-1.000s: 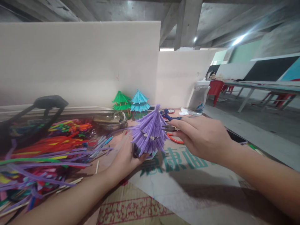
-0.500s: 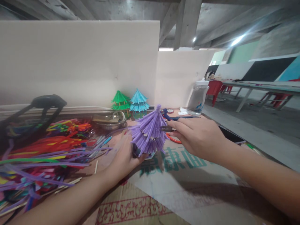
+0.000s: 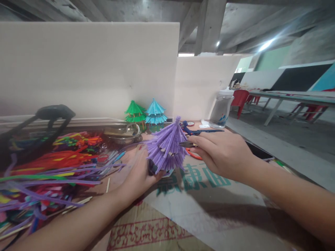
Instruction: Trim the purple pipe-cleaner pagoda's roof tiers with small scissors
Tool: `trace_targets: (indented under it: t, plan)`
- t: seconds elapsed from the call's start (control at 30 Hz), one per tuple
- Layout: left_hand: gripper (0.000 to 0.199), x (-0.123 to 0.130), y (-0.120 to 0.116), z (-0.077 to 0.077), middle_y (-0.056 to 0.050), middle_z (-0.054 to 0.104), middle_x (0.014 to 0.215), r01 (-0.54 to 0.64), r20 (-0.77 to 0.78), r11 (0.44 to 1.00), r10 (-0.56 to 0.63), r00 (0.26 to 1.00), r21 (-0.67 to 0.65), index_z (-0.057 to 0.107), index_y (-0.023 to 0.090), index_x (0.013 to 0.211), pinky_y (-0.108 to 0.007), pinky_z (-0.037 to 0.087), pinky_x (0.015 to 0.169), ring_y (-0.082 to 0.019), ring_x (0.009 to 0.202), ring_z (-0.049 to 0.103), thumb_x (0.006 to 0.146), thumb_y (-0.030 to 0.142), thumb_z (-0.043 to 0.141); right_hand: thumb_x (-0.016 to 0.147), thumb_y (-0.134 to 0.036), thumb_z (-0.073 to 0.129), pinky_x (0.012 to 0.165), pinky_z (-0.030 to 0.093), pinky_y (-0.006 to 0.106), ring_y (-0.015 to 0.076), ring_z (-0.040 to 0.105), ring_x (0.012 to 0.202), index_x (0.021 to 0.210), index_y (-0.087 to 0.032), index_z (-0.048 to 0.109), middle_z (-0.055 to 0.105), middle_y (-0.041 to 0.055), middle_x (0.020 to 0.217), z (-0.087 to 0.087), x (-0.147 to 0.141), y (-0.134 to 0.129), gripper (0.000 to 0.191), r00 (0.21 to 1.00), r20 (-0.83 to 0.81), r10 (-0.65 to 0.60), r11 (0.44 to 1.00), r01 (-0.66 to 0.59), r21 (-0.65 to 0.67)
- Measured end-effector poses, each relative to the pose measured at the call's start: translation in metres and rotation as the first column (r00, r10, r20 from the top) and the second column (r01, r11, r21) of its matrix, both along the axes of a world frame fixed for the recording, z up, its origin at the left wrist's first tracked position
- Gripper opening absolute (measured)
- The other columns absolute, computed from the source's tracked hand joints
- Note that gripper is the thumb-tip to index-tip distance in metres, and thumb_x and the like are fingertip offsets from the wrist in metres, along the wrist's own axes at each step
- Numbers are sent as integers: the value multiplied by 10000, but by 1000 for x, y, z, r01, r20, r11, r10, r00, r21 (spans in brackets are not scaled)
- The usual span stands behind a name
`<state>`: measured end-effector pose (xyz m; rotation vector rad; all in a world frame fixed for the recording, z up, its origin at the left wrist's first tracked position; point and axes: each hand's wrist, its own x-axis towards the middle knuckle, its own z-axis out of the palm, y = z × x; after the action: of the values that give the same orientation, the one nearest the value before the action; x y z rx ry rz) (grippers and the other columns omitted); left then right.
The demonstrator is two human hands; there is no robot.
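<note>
Purple, fuzzy chenille stems are forming a cone-roofed, two-tiered pavilion model (image 3: 167,144) in the head view, and it is sitting between the hands, above the table (image 3: 167,209); whether its base is touching the surface, I cannot tell. The left hand (image 3: 141,170) is curling around its lower part, with most fingers hiding underneath. The right hand (image 3: 226,151) is closing thumb and fingers around orange-handled pliers (image 3: 186,144), whose dark, pointed tips are reaching the roof's right edge; contact is not showing clearly.

Those metal tips could be snagging or bending a soft stem if they were pushing in too deep, and a loose left grip could be letting the model tilt. A neighbouring stem could be getting pinched too, since the rows are lying so close together.

The stems are fanning from a narrow, knobby peak into blunt-ended skirts. Behind, green (image 3: 134,111) and light-blue models (image 3: 156,111) are repeating that tiered cone.
</note>
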<state>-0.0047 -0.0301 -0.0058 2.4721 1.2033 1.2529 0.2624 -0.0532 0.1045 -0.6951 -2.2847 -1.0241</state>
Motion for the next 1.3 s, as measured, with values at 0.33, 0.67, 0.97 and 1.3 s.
trace_targets:
  t: [0.33, 0.67, 0.97, 1.3]
  plan:
    - [581, -1, 0, -3, -165, 552, 1359, -23, -17, 1000, 23, 1000, -16, 464, 174, 1349, -533, 366, 1127, -340, 1319, 493, 849, 379, 677, 1022, -234, 386, 598, 354, 310, 167, 665, 741, 1055, -145, 656, 741, 56, 847, -1, 0, 1, 286, 1000, 14, -21, 1000, 21, -6]
    - [601, -1, -1, 0, -164, 552, 1341, -23, -47, 999, 25, 999, 36, 426, 174, 1365, -543, 358, 1126, -346, 1317, 475, 847, 359, 669, 1020, -218, 387, 611, 355, 323, 166, 667, 745, 1051, -142, 653, 738, 47, 851, -2, -1, 0, 278, 999, 21, -27, 999, 27, -18]
    - [591, -1, -2, 0, -170, 549, 1341, -20, -40, 999, 21, 999, 33, 419, 182, 1356, -559, 390, 1100, -358, 1307, 488, 857, 386, 661, 1007, -156, 389, 616, 336, 321, 159, 660, 722, 1045, -145, 661, 730, 22, 833, -3, 0, 1, 275, 999, 22, -30, 999, 30, 27]
    - [637, 1, 1, 0, -170, 521, 1384, -18, -45, 998, 21, 999, 57, 409, 165, 1394, -546, 334, 1160, -343, 1358, 442, 842, 347, 671, 1021, -254, 434, 606, 337, 319, 174, 614, 695, 1043, -156, 662, 710, 27, 799, 2, 2, -2, 250, 1000, 7, -18, 998, 18, 54]
